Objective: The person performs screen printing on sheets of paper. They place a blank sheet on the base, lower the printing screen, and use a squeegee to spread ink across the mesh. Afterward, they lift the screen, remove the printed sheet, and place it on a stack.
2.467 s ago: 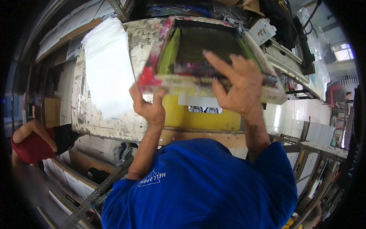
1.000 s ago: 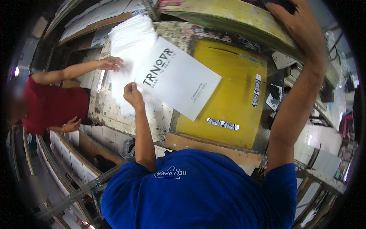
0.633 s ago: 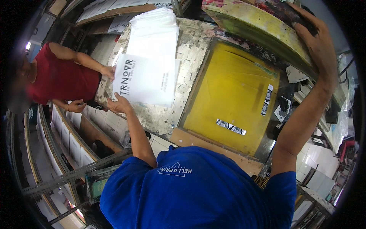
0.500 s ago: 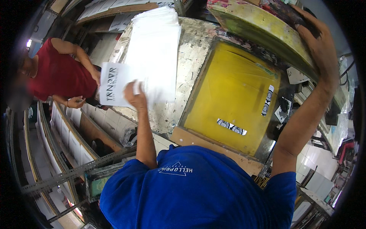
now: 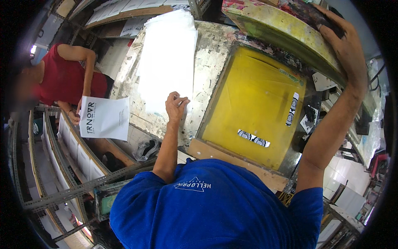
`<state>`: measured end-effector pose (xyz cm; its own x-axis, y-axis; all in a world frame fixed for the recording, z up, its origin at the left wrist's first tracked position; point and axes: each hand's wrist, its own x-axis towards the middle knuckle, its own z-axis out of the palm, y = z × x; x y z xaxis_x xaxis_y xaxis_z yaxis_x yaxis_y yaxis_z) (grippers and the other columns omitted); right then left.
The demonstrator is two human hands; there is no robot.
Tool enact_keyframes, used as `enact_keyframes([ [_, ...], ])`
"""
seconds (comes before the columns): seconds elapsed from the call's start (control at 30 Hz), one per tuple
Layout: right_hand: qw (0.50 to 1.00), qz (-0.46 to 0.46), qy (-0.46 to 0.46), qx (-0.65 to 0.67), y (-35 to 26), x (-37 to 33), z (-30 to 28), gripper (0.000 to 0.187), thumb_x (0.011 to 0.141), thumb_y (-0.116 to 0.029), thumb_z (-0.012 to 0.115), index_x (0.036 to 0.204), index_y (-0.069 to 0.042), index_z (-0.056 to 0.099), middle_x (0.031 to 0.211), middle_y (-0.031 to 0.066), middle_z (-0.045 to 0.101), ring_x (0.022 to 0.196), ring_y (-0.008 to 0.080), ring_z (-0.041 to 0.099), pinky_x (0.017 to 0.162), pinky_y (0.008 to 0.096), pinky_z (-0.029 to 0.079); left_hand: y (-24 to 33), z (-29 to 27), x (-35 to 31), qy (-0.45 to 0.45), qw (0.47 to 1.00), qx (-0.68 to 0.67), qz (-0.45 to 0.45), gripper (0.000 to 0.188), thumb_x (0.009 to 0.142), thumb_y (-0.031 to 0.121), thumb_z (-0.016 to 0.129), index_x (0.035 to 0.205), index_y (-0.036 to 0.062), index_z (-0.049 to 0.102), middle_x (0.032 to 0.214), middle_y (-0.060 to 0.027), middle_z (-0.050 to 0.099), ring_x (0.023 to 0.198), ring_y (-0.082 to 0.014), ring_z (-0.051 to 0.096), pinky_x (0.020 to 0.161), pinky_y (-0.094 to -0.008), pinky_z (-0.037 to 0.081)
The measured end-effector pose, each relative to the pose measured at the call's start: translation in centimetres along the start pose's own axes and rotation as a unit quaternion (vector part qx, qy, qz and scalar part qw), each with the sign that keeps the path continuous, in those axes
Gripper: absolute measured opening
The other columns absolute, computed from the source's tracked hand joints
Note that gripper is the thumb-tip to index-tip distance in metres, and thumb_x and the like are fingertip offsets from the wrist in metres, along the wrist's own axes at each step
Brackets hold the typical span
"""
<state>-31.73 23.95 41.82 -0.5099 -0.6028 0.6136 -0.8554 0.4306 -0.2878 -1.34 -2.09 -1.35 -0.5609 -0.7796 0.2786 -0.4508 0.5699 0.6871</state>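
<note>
Stained table [image 5: 210, 58], left grip [image 5: 175, 106] curled, right grip [image 5: 347, 47] clasping frame [image 5: 282, 25]

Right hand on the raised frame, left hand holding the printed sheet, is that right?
Not quite: the head view shows the co-worker holding the printed sheet, while the left hand is at the near end of the white stack. The right hand is on the raised frame.

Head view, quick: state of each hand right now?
Left hand: fingers curled at the white sheets; grip cannot be told.
Right hand: holding the raised frame.
</note>
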Motion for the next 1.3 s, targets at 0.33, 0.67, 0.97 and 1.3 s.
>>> enact_keyframes([
  [0.33, 1.0, 0.011, -0.018, -0.003, 2.1, 0.6, -0.4, 0.04, 0.077, -0.011, 0.067, 0.115, 0.002, 0.074, 0.096, 0.016, 0.076, 0.082, 0.0214, 0.069, 0.085, 0.0315, 0.054, 5.1, -1.0, 2.9, 0.149, 0.979, -0.138, -0.005, 0.008, 0.088, 0.006, 0.072, 0.088, -0.0017, 0.07, 0.108, -0.0063, 0.064, 0.087, -0.0163, 0.06, 0.069, -0.0294, 0.048],
  [0.67, 0.996, -0.013, -0.002, -0.088, 1.0, -0.1, -0.8, 0.04, 0.08, -0.02, 0.068, 0.115, -0.003, 0.075, 0.096, 0.0154, 0.076, 0.082, 0.0228, 0.07, 0.085, 0.0331, 0.053, 9.7, 3.2, -0.3, -0.324, 0.912, 0.188, 0.165, 0.058, 0.095, 0.045, 0.063, 0.147, 0.0221, 0.054, 0.164, -0.009, 0.034, 0.151, -0.044, 0.024, 0.119, -0.0687, 0.016],
  [0.97, 0.998, 0.001, -0.065, 0.0, 5.8, 1.9, -0.6, 0.043, 0.083, -0.029, 0.067, 0.116, -0.002, 0.074, 0.103, 0.0189, 0.076, 0.091, 0.0291, 0.071, 0.089, 0.0343, 0.054, 20.9, 18.6, -1.0, -0.373, 0.843, 0.096, 0.374, 0.067, 0.095, 0.051, 0.058, 0.154, 0.0247, 0.043, 0.167, -0.0048, 0.027, 0.155, -0.0375, 0.016, 0.122, -0.0648, 0.012],
  [1.3, 0.998, -0.062, -0.031, 0.007, 4.6, 0.3, -1.4, 0.045, 0.082, -0.028, 0.065, 0.116, 0.0, 0.074, 0.102, 0.0205, 0.076, 0.085, 0.0299, 0.072, 0.084, 0.0345, 0.056, 26.2, 21.4, -4.5, -0.452, 0.781, 0.059, 0.427, 0.067, 0.095, 0.049, 0.06, 0.153, 0.0223, 0.044, 0.167, -0.0039, 0.025, 0.156, -0.0327, 0.011, 0.125, -0.0616, 0.002],
])
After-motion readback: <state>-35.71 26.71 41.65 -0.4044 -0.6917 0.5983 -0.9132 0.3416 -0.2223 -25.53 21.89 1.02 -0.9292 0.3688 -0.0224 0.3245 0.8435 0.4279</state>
